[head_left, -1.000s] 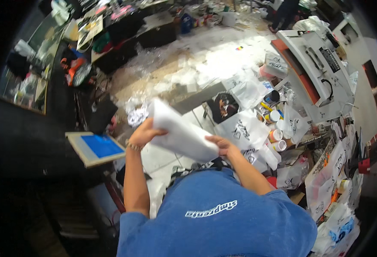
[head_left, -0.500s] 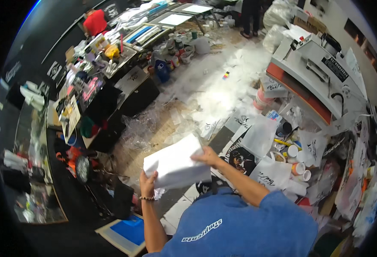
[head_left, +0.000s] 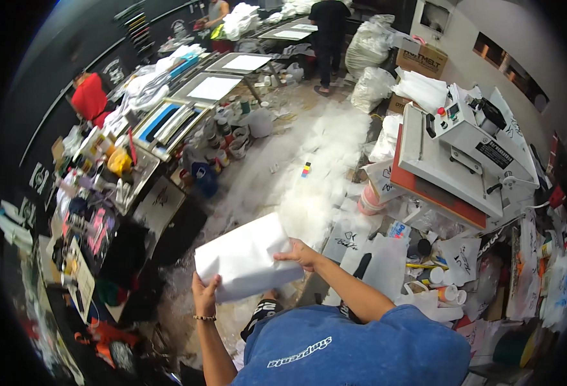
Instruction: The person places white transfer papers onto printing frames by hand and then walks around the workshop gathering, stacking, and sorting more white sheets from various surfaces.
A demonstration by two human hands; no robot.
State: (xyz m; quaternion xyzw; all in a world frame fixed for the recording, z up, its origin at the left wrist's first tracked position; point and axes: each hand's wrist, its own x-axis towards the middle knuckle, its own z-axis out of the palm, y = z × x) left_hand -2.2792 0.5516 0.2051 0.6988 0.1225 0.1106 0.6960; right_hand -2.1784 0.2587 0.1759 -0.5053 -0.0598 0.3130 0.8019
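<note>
A thin stack of white sheets [head_left: 248,254], perhaps paper, is spread between my two hands in front of my body. My left hand [head_left: 205,294] pinches its near-left corner, the thumb lying on top. On the opposite side, my right hand [head_left: 299,255] grips the right edge, also with the thumb uppermost. The fingers beneath the stack are mostly hidden. The top surface is slightly creased and looks blank.
A heat press [head_left: 460,164] with a red-brown base stands at right, near printed sheets, cups [head_left: 447,294] and a pink bucket [head_left: 370,201]. Printing tables [head_left: 214,87] run along the far left. Whitish film [head_left: 322,145] covers the floor. Several people are farther back.
My view has swung to the right and farther ahead, showing more of the back of the room. Both hands still hold the white stack, which sits slightly farther left in view.
</note>
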